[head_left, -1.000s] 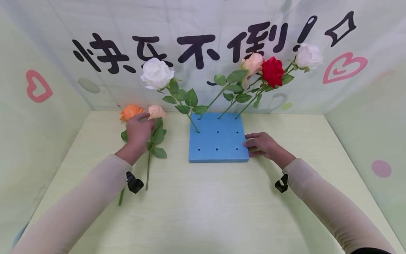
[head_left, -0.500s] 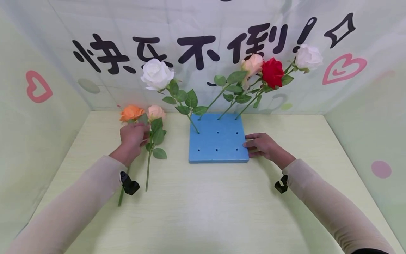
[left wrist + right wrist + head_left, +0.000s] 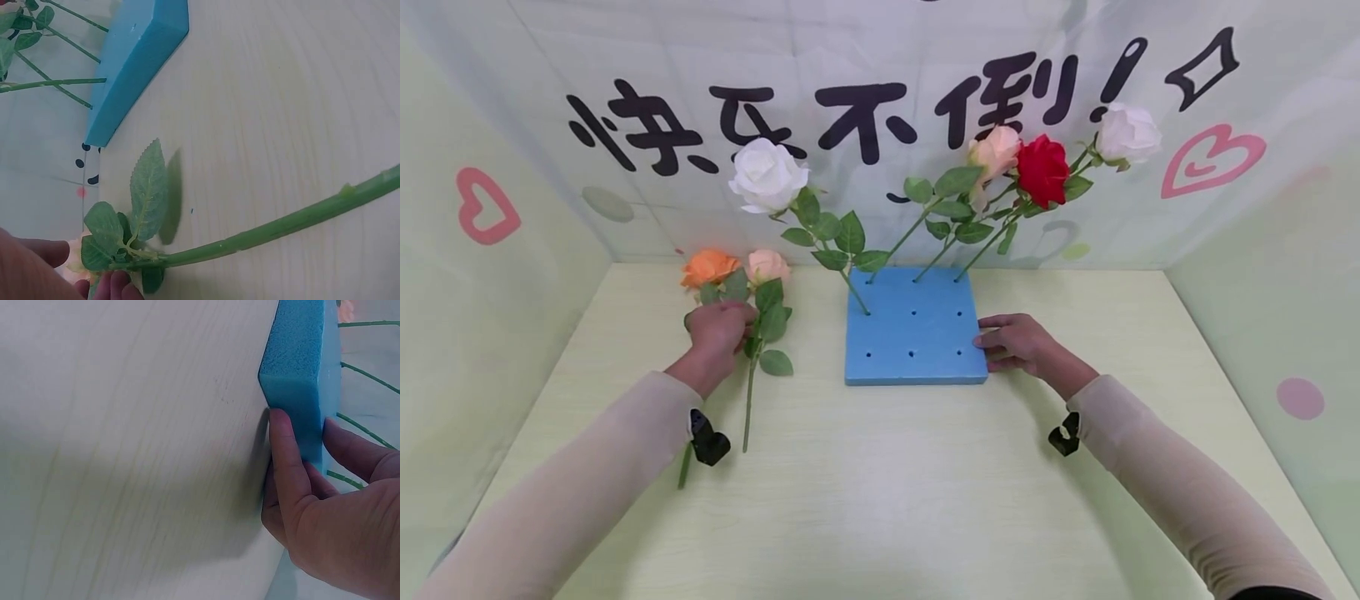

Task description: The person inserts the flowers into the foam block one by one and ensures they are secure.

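My left hand (image 3: 718,333) is at the stem of a pale pink rose (image 3: 767,267) lying on the table. In the left wrist view its fingertips (image 3: 120,287) are right by the stem (image 3: 269,232) below the leaves, with the thumb apart from them. Beside it lies an orange rose (image 3: 710,268), its stem partly hidden under the hand. My right hand (image 3: 1018,342) holds the right side of a blue foam block (image 3: 914,333), thumb on the top face and fingers against the side. Several roses stand slanted in its holes, among them a red rose (image 3: 1042,171) and a white rose (image 3: 769,175).
Bare holes show in the middle and front rows of the block. The pale wooden table (image 3: 880,483) stretches in front of it. A printed cloth backdrop (image 3: 865,50) with black lettering rises behind the upright roses, and cloth walls flank both sides.
My left hand has drawn back from the rose heads, down toward the stems and leaves, uncovering the orange and pink blooms. My right hand has stayed at the block.
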Available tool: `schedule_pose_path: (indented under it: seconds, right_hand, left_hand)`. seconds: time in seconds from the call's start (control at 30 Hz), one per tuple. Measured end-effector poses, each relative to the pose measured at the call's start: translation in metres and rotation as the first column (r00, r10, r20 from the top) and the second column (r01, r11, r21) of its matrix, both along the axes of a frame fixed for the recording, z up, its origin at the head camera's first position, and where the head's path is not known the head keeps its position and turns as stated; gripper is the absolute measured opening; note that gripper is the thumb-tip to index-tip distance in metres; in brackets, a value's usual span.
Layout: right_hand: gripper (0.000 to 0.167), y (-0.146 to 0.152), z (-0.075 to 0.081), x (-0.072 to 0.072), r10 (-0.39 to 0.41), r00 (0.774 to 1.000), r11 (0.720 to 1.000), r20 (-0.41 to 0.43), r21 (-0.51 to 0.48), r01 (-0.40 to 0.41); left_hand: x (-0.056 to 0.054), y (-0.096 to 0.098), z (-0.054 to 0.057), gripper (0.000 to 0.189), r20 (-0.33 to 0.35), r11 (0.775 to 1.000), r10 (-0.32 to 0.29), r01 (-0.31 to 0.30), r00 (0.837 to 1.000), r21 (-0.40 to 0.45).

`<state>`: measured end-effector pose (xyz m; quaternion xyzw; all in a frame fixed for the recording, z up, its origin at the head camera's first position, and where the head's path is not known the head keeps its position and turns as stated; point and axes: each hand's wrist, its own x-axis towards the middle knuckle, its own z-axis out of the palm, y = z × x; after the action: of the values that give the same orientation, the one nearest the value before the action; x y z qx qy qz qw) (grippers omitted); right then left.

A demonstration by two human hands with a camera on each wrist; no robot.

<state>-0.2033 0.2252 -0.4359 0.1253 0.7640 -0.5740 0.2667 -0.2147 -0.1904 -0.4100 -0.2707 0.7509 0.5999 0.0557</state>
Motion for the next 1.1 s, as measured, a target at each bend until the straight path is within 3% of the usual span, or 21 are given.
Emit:
schedule_pose_path:
  seconds: [0.1,0.23,0.4,0.57,0.73,0.93,1.03,1.1]
  right_hand:
    - [0.057,0.000,0.001,0.000,-0.001,1.000,1.000,-0.002,-0.004,0.001]
    - [0.058,0.001,0.000,0.000,0.002,1.000,1.000,-0.002,-0.006,-0.002]
    - [0.058,0.001,-0.001,-0.001,0.002,1.000,1.000,-0.003,-0.013,-0.002]
    - [0.058,0.000,-0.001,-0.001,-0.005,1.000,1.000,-0.002,-0.017,0.005]
    - [0.057,0.001,-0.002,-0.001,-0.006,1.000,1.000,-0.004,-0.020,0.006]
    - [0.057,0.001,-0.002,-0.001,-0.004,1.000,1.000,0.000,-0.017,0.004]
    - [0.057,0.001,-0.002,-0.001,-0.009,1.000,1.000,0.000,-0.016,0.009]
    - [0.057,0.001,-0.002,-0.001,-0.010,1.000,1.000,-0.002,-0.016,0.010]
  left_hand:
    - [-0.001,0.001,-0.004,0.036,-0.017,0.999,-0.030,0.029,0.999,-0.029]
    - [-0.002,0.003,-0.009,0.015,-0.018,0.994,-0.069,0.068,0.997,-0.084]
    - [-0.003,0.005,-0.012,0.028,0.020,0.985,-0.076,0.078,0.997,-0.156]
    - [-0.006,0.004,-0.015,0.010,0.053,0.973,-0.076,0.086,0.996,-0.216]
    - [-0.009,0.006,-0.018,0.007,0.079,0.971,-0.069,0.085,0.994,-0.222]
    - [-0.010,0.008,-0.020,0.039,0.079,0.965,-0.065,0.083,0.995,-0.248]
    - [-0.010,0.008,-0.019,0.040,0.084,0.961,-0.093,0.112,0.992,-0.254]
    - [-0.010,0.008,-0.018,0.032,0.090,0.956,-0.125,0.145,0.988,-0.256]
